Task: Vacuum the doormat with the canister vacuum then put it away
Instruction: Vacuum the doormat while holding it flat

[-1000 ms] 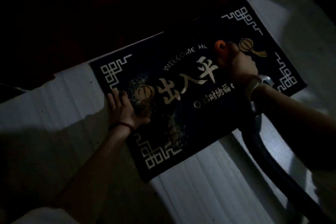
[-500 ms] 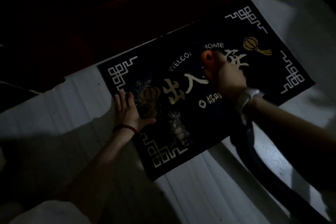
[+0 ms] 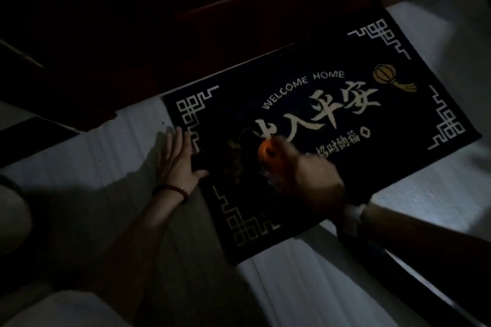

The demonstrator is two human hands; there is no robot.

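A black doormat [image 3: 332, 167] with pale corner patterns, "WELCOME HOME" and large characters lies on the pale floor. My left hand [image 3: 176, 158] presses flat on the mat's left edge, fingers straight. My right hand [image 3: 305, 180] grips the vacuum nozzle, whose orange tip [image 3: 265, 152] touches the mat just right of a patch of crumbs [image 3: 235, 164]. The dark vacuum hose [image 3: 398, 271] runs from my right wrist toward the lower right corner. The canister itself is out of view.
A dark reddish door or threshold [image 3: 239, 21] runs along the mat's far edge. Pale floor [image 3: 425, 210] surrounds the mat on the left, front and right. The scene is very dim, with deep shadow at the lower left.
My right hand has drawn the nozzle leftward and nearer across the mat, from the large characters to the crumb patch. The left hand stays pressed on the mat's left edge.
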